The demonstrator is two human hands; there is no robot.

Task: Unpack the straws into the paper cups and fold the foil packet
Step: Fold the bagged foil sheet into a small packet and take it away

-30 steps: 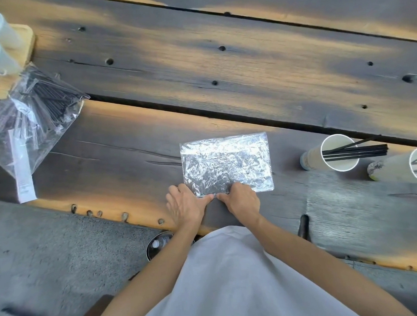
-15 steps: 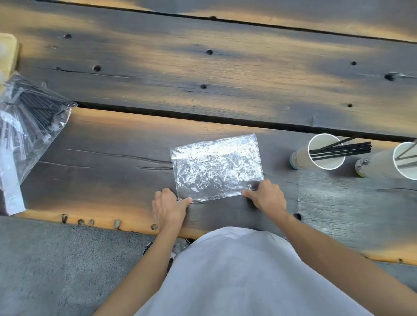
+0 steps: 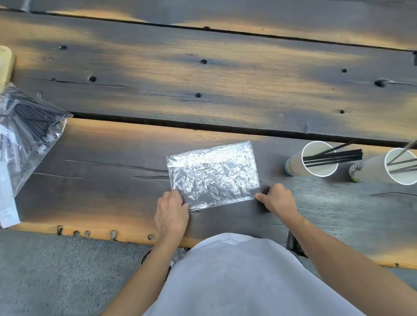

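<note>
near the front edge of the desk [image 3: 223,85] the foil packet [image 3: 213,175] lies flat. the left hand [image 3: 173,213] holds its near left corner with curled fingers, and the right hand [image 3: 277,199] pinches the near right corner. a second ago both hands were together at the middle of the near edge; now they have moved apart to the two corners. the packet lies as before. to the right two paper cups [image 3: 312,160] lie on their sides with black straws [image 3: 334,156] in them. at far left a clear plastic bag [image 3: 18,140] holds more straws.
</note>
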